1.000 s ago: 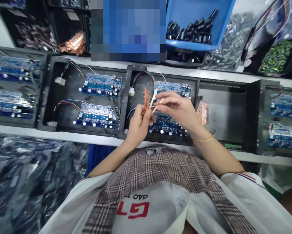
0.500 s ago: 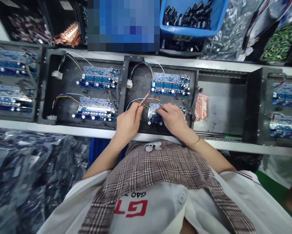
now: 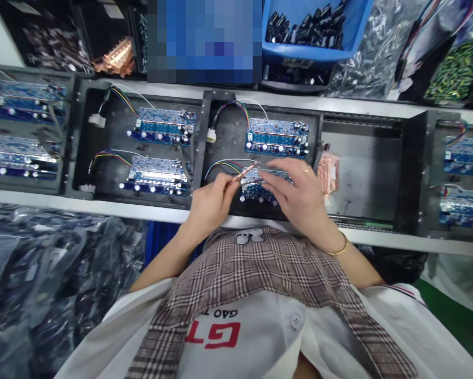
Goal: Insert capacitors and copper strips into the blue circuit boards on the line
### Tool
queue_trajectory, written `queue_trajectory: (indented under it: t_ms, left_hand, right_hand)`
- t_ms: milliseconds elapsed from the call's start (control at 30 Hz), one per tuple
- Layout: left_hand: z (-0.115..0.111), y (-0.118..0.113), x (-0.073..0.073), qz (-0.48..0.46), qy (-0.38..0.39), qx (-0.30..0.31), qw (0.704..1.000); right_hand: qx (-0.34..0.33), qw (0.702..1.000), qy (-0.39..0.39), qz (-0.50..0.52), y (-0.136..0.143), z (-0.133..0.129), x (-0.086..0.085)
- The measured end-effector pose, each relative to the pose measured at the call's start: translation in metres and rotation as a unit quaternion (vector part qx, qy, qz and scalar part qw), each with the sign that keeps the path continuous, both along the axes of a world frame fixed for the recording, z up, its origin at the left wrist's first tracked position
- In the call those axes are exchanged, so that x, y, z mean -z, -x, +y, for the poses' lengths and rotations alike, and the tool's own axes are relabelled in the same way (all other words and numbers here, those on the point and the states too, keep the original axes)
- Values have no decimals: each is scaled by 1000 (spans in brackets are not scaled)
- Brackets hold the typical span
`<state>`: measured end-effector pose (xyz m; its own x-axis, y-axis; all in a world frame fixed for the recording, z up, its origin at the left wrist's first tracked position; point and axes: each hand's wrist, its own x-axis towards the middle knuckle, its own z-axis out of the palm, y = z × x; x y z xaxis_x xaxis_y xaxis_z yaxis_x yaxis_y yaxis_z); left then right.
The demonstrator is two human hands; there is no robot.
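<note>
My left hand [image 3: 210, 204] is closed around thin copper strips [image 3: 246, 171], which stick out from its fingertips up and to the right. They sit over the left part of the lower circuit board [image 3: 256, 196]. My right hand [image 3: 302, 193], with a ring and a bracelet, hovers over that board's right part. Its thumb and fingers are apart, close to the strips' ends, and I see nothing held in them. The hand hides much of the board. Behind it, the upper blue circuit board [image 3: 278, 138] lies in the same black tray [image 3: 226, 202].
Right of the tray, copper strips [image 3: 328, 173] lie in a pile on the grey line surface. More board trays stand on both sides. Along the back are a blue bin [image 3: 319, 52] of black capacitors, a bin of copper strips [image 3: 116, 57] and green-yellow parts [image 3: 455, 71].
My right hand has lifted off the lower board and moved a little right, its fingers spreading. My left hand has shifted slightly down, and its copper strips now lie at a flatter angle.
</note>
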<state>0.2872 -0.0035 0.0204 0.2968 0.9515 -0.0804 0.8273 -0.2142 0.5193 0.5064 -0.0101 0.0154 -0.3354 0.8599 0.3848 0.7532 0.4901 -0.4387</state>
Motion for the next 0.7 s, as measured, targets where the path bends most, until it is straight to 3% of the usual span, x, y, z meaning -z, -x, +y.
queue_trajectory:
  t_ms: [67,133,300,467,600,700]
  left_hand:
    - [-4,-6,1,-64,-18,58,996]
    - [-5,-8,4,-130,-16,66,989]
    - [12,10,12,-324,-42,-149,933]
    - [18,35,8,-130,-78,-205,967]
    - [15,41,5,64,-5,-225,972]
    - [20,39,8,124,11,-240,963]
  right_hand:
    - [-54,998,23,30,-5,-6,-5]
    - [-70,996,39,34,-12,-14,-1]
    - [-24,999,11,-45,-31,-30,31]
    - [-37,995,40,-88,-29,-32,51]
    - [-46,991,76,-100,-26,-28,47]
    - [-63,989,105,-77,-31,-28,40]
